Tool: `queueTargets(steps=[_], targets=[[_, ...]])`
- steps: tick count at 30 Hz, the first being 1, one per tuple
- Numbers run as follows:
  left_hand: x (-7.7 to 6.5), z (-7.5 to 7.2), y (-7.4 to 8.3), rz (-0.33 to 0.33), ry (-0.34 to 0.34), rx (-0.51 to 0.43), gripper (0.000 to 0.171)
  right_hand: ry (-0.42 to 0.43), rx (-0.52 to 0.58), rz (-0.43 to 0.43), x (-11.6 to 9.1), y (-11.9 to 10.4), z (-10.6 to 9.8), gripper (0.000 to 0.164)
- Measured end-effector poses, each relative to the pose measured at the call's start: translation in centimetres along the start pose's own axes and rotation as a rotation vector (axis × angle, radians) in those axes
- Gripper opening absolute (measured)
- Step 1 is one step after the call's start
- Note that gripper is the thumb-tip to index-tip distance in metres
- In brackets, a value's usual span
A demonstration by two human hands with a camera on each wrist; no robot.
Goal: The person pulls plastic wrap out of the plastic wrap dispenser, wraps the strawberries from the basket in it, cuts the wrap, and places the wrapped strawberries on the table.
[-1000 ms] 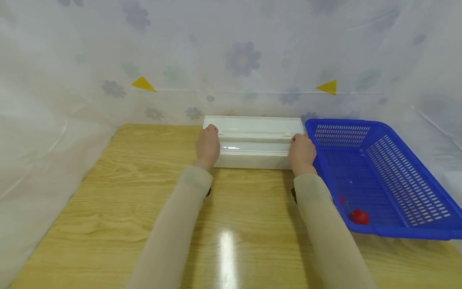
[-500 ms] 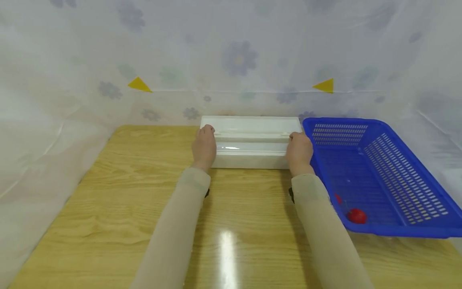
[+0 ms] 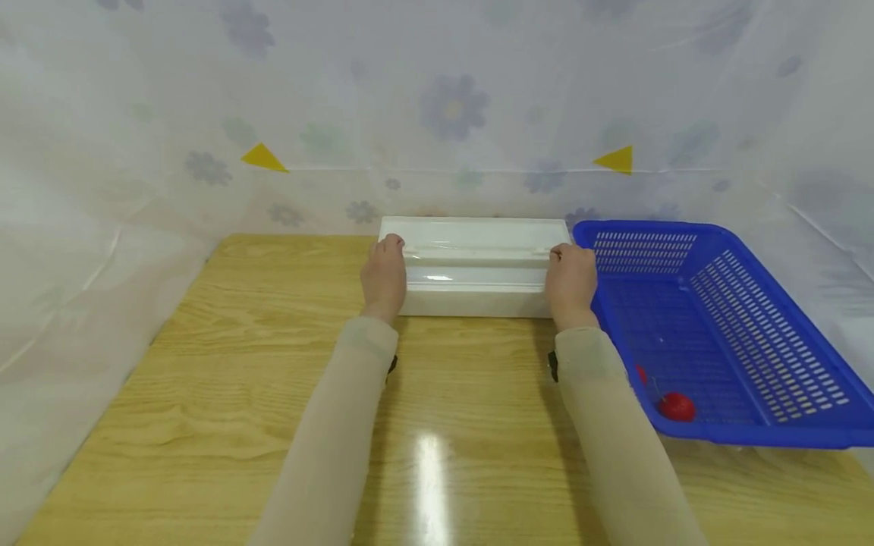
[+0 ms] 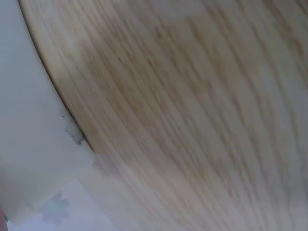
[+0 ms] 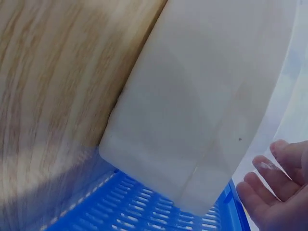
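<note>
A long white box (image 3: 478,305) stands at the back middle of the table. A raised white strip (image 3: 478,255) runs lengthwise across its top. At the box's left end, my left hand (image 3: 384,279) has its fingers curled and pinches the end of the strip. My right hand (image 3: 572,283) pinches the other end between thumb and forefinger. The left wrist view shows the box's end wall (image 4: 38,125), with the hand almost out of sight. In the right wrist view, curled fingers (image 5: 276,183) show beside the box's end wall (image 5: 192,96).
A blue perforated basket (image 3: 806,437) stands close by the box's right end. A red cherry-like fruit (image 3: 676,407) with a thin stem lies in it, beside a second red thing (image 3: 641,374) partly hidden by the rim. A flowered sheet (image 3: 451,152) hangs behind the wooden table (image 3: 239,364).
My right hand has shifted slightly outward at the strip's end, its fingertips showing more. The left hand has barely moved. The box and the basket stay put; the head view shifts a little.
</note>
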State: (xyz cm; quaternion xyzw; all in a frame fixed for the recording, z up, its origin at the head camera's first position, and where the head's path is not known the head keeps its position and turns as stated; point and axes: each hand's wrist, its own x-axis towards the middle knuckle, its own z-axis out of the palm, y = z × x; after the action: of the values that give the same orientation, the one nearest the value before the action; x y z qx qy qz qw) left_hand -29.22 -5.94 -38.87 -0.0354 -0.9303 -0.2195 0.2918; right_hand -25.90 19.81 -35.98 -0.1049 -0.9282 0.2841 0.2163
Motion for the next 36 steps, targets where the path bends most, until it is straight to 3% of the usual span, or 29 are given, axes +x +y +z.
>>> queueTargets(steps=[6, 13, 17, 23, 28, 32, 36], targets=[[-0.2, 0.3, -0.4, 0.016, 0.094, -0.004, 0.026, 0.029, 0.182, 0.066, -0.1, -0.3, 0.2, 0.03], [-0.4, 0.4, -0.4, -0.007, 0.166, -0.017, 0.024, 0.198, 0.367, 0.152, 0.1, -0.8, 0.4, 0.025], [-0.5, 0.4, -0.4, -0.019, 0.193, -0.018, 0.023, 0.23, 0.409, 0.183, 0.1, -1.3, 0.3, 0.024], [-0.3, 0.1, 0.0, -0.06, 0.187, -0.02, 0.021, 0.2, 0.516, 0.257, 0.2, -1.7, 0.0, 0.025], [-0.2, -0.3, 0.5, -0.146, 0.153, -0.052, 0.024, 0.178, 0.63, 0.358, 0.2, -2.0, 0.0, 0.026], [-0.2, -0.6, 1.0, -0.192, 0.15, -0.105, 0.025, 0.202, 0.694, 0.386, 0.1, -2.4, -0.1, 0.026], [0.2, -0.9, 1.1, -0.198, 0.161, -0.115, 0.025, 0.209, 0.695, 0.387, 0.3, -2.5, -0.4, 0.026]])
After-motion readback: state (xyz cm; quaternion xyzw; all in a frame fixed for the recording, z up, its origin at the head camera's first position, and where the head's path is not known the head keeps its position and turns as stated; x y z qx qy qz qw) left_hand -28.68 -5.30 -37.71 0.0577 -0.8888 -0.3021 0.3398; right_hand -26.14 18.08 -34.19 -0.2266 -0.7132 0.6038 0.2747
